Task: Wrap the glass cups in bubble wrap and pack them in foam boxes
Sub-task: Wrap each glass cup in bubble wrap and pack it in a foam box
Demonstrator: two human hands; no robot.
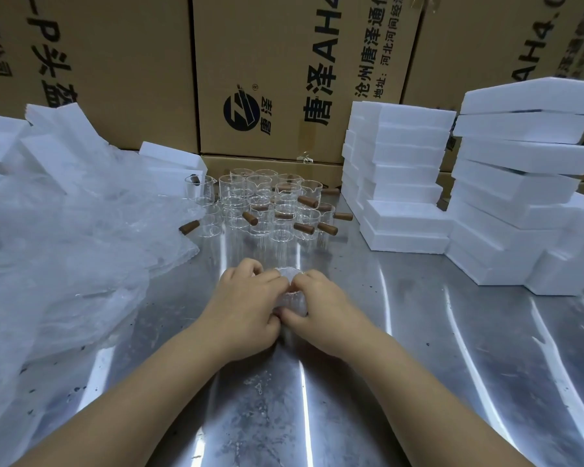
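- Head view: the left hand (pixel 246 305) and the right hand (pixel 324 313) meet at the middle of a shiny metal surface (pixel 418 365), their thumbs and fingertips nearly touching
- Between them sits a small bundle (pixel 292 299) of bubble wrap; both hands grasp it, with fingers curled over its far side and thumbs pressed in at the near side; whatever is inside is too covered to make out
- Beyond the hands, further along the surface, a tight cluster of bare glass cups (pixel 267 203) stands upright, each with a short brown wooden handle (pixel 307 201) sticking out sideways
- To the left lies a big loose heap of clear plastic wrap (pixel 64 251), its edge reaching close to the cups; a few white foam pieces lie tumbled behind and under it
- To the right, white foam boxes (pixel 398 170) are stacked in tall, slightly uneven piles, with a lower stack in front of the nearer pile
- Brown cartons (pixel 267 72) with black printing form a wall along the back of the surface
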